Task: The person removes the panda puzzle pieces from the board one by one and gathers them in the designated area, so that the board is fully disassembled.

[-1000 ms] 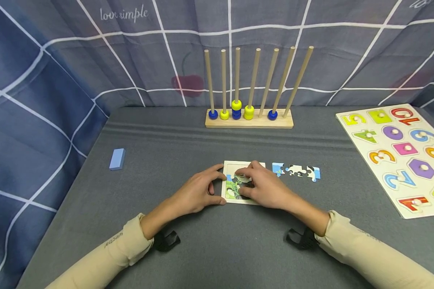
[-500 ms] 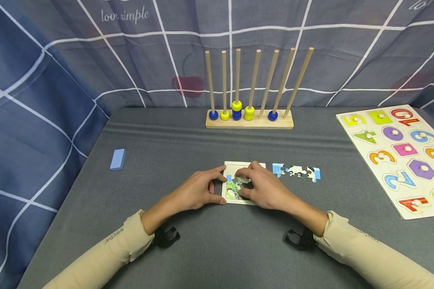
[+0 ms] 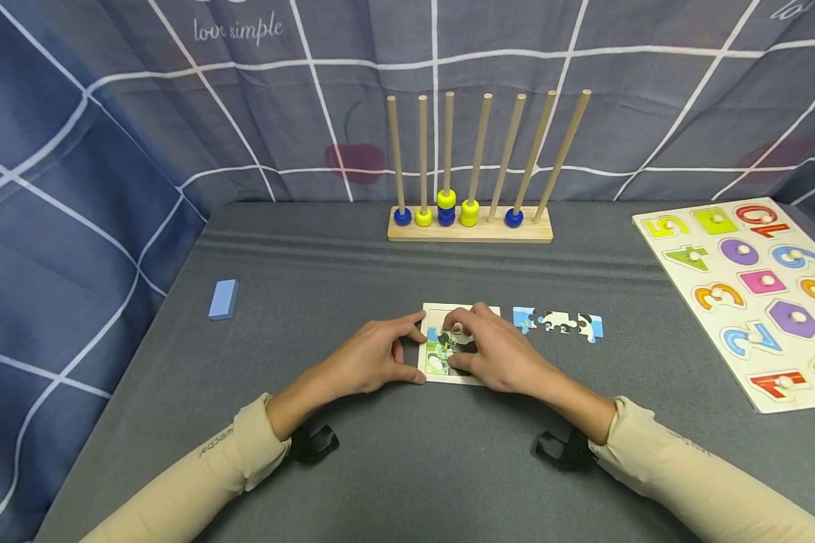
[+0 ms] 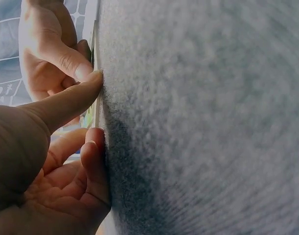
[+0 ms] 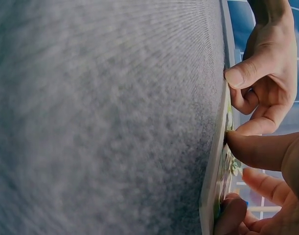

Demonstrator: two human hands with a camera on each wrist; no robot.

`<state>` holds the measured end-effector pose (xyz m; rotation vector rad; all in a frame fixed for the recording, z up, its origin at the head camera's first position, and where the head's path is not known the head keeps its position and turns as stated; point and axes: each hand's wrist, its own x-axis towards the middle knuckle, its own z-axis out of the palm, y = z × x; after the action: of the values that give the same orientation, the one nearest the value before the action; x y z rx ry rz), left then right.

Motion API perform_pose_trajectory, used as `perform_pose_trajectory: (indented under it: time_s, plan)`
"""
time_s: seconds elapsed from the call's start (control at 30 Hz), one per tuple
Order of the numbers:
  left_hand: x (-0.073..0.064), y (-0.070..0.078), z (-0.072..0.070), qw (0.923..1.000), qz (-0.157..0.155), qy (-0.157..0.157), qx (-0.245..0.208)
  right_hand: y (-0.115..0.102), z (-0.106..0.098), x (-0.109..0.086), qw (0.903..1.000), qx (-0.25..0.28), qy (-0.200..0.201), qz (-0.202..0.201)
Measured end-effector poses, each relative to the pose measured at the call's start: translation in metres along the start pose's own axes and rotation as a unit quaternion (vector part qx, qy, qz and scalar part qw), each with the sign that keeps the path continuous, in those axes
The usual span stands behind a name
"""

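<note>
A small jigsaw puzzle tray with a pale frame lies on the grey table, partly filled with a green and blue picture. My left hand holds the tray by its left side, thumb at the near corner and index finger farther up the edge. Over the tray's right half, my right hand pinches a puzzle piece between thumb and fingers; the hand hides much of it. Right of the tray lie loose puzzle pieces: a blue one, a black and white one and a blue, black and white one.
A wooden peg stand with blue and yellow beads stands at the back. At the right lies a number and shape board with knobs. A light blue block is at the left. A grid-patterned curtain hangs behind.
My right index finger has shifted slightly at the puzzle piece, and a bit more of the picture shows under it. My left hand keeps its place on the tray.
</note>
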<state>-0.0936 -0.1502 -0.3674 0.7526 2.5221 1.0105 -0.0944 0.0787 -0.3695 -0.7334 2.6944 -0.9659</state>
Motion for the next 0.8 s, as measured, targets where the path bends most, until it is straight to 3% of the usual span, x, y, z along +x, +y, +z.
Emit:
perform_pose_trajectory:
  time_s: [0.4,0.8]
  plan:
    - [0.001,0.001,0.001,1.0000,-0.001,-0.003,0.003,-0.001,-0.002,0.003,0.9992,0.031,0.023,0.005]
    - [0.000,0.002,0.000,0.9999,-0.001,-0.008,0.007,-0.009,0.005,0.011,0.9993,-0.004,0.036,0.008]
